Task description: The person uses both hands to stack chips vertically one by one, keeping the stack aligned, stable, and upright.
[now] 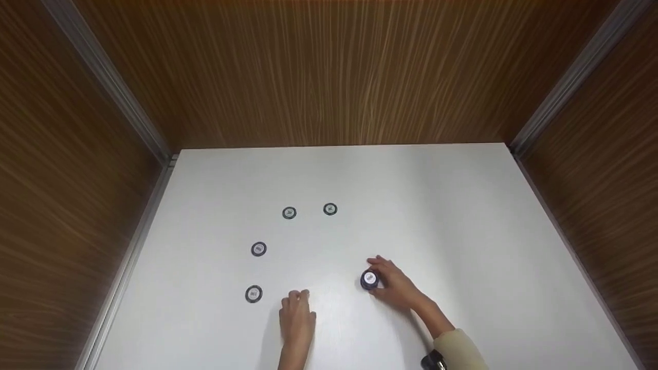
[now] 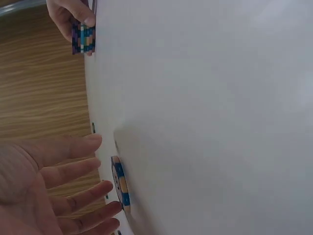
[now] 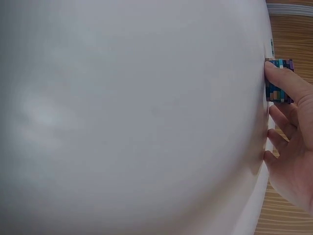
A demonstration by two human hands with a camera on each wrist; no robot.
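My right hand grips a stack of poker chips on the white table, thumb on one side and fingers on the other. In the right wrist view the stack shows striped edges in blue, teal, tan and purple. My left hand holds nothing; the left wrist view shows its fingers spread and relaxed. A single poker chip lies flat just left of that hand. Farther off lie a second chip, a third and another, forming a curve with the nearest one.
The white tabletop extends to both sides and behind the chips. Wood-grain panels stand at the back, the left and the right, with metal strips at the corners.
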